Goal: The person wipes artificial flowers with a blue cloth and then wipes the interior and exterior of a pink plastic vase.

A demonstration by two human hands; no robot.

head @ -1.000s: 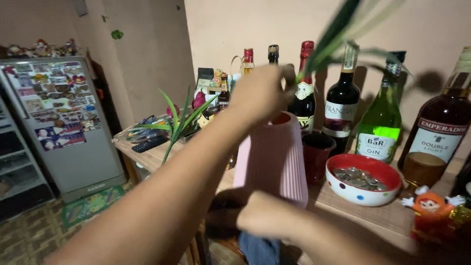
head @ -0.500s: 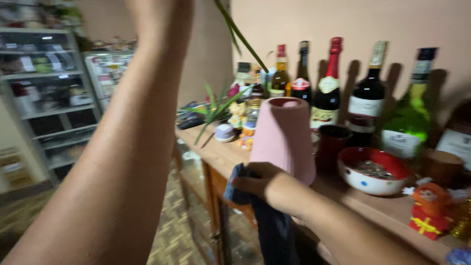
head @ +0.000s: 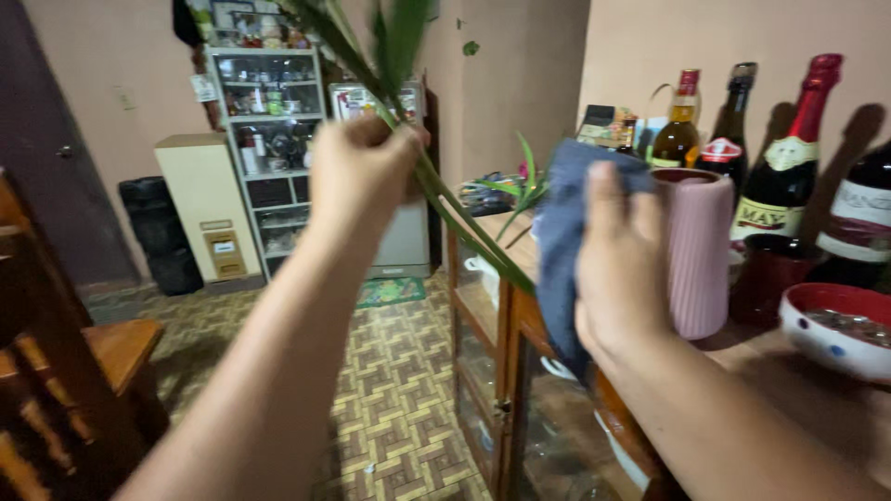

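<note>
left hand: grip clamped on green plant stems, raised.
right hand: grip pressing blue cloth on pink ribbed vase.
vase: on counter, right of that grip.

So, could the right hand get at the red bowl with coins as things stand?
Probably not freely: the right hand presses a blue cloth against the pink vase, which stands between it and the bowl.

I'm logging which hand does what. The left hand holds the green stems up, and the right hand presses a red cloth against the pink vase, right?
Not quite: the cloth is blue-grey, not red, as the head view shows. The rest stands: the left hand holds the green stems up, and the right hand presses the cloth against the pink vase.
</note>
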